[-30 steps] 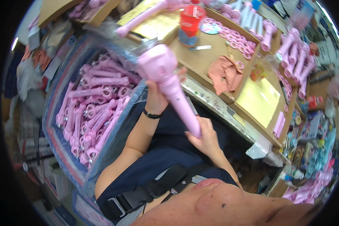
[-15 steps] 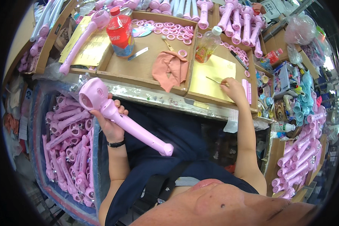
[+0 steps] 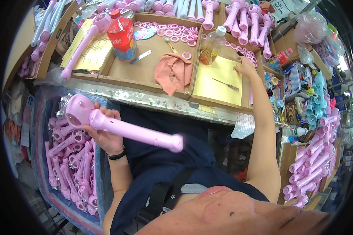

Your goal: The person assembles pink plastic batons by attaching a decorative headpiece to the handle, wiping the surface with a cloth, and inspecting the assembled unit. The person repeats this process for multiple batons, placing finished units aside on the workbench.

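In my left hand [image 3: 106, 135] is a pink plastic toy wand [image 3: 139, 132], gripped just below its round, hollowed head. The wand points to the right in front of my lap, with clear and silvery parts at the head's far end. My right hand [image 3: 247, 68] is over the far right of the cardboard tray, thumb and fingers apart. Beneath its fingers lies a black pen-like tool [image 3: 239, 53], mostly covered by the hand. A small screwdriver [image 3: 226, 84] rests on the yellow paper [image 3: 213, 92] in the tray, nearer to me.
A blue-lined bin [image 3: 102, 176] of pink wands stands at my left. The tray [image 3: 145, 80] holds pink rings [image 3: 176, 33], an orange cloth [image 3: 174, 72], a metal strip [image 3: 141, 57] and a red bottle [image 3: 122, 37]. A clear bottle [image 3: 212, 45] stands beside the yellow paper. More wands [image 3: 310, 168] fill a right-hand box.
My right hand has let go of the screwdriver, now lying on the paper, and moved away from me to the black tool. My left hand has shifted the wand left and turned it flatter.
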Demonstrator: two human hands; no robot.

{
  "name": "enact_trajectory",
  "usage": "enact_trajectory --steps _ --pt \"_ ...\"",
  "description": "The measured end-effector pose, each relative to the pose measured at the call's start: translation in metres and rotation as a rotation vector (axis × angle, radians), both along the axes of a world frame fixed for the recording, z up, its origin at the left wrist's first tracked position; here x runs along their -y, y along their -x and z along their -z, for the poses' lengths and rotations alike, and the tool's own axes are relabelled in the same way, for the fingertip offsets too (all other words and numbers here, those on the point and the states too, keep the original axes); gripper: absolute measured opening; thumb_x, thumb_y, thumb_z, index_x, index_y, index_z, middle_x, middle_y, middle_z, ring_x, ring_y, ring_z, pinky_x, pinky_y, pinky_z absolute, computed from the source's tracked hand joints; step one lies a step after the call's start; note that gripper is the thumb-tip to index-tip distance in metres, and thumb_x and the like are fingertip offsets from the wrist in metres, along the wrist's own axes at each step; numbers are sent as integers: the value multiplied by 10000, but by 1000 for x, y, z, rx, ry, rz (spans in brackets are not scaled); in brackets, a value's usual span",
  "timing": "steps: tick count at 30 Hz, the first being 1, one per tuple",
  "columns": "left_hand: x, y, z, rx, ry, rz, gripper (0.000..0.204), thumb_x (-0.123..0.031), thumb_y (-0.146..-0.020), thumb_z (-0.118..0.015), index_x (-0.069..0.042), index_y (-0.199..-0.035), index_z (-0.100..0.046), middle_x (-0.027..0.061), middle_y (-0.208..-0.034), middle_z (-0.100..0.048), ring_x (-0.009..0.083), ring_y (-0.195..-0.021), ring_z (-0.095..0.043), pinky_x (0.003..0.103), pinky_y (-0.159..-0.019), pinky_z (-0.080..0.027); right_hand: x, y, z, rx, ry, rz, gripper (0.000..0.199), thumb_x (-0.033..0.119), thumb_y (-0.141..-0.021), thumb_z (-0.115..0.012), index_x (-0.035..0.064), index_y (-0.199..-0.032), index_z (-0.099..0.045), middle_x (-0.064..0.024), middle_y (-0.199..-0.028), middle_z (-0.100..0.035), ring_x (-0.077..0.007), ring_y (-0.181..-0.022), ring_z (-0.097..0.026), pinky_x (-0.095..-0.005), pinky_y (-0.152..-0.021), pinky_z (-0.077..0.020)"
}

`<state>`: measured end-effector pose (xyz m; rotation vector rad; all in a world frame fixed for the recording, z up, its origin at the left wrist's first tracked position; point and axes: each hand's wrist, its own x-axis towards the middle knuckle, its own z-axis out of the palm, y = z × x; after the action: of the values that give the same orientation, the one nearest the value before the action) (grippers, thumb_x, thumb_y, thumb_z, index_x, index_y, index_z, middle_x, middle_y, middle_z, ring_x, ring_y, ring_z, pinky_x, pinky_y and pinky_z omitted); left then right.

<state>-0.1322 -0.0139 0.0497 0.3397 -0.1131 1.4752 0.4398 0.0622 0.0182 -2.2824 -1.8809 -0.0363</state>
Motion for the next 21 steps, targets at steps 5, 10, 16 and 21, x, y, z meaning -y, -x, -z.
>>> enact_trajectory --steps 5,10,16,21 --pt "7 -1 -5 -16 102 127 728 -434 -856 -621 -91 -1417 -309 94 -1453 -348 367 -1361 -220 610 -1091 -152 16 21 9 309 -143 -105 295 240 -825 -618 89 -1078 -628 -111 -1061 -608 -290 -1019 -548 -415 -878 -434" --pt "11 -12 -5 35 72 211 650 -409 -906 -558 -119 -1427 -299 133 -1505 -253 414 -1397 -115 657 -1085 -125 23 23 30 65 -364 -115 272 156 -852 -592 52 -1101 -620 -131 -1027 -608 -328 -978 -560 -406 -847 -456" --pt "9 -11 -1 70 79 192 623 -385 -921 -547 -99 -1420 -310 141 -1491 -281 369 -1399 -164 644 -1093 -104 23 17 39 8 -331 -110 268 117 -861 -562 11 -1104 -606 -167 -1110 -587 -348 -1009 -550 -405 -876 -450" --pt "9 -8 0 6 31 182 618 -392 -928 -531 -102 -1426 -306 135 -1489 -290 365 -1398 -176 637 -1098 -95 17 17 37 49 -323 -123 322 36 -820 -472 21 -1123 -579 -167 -1161 -569 -357 -1099 -497 -424 -941 -418"
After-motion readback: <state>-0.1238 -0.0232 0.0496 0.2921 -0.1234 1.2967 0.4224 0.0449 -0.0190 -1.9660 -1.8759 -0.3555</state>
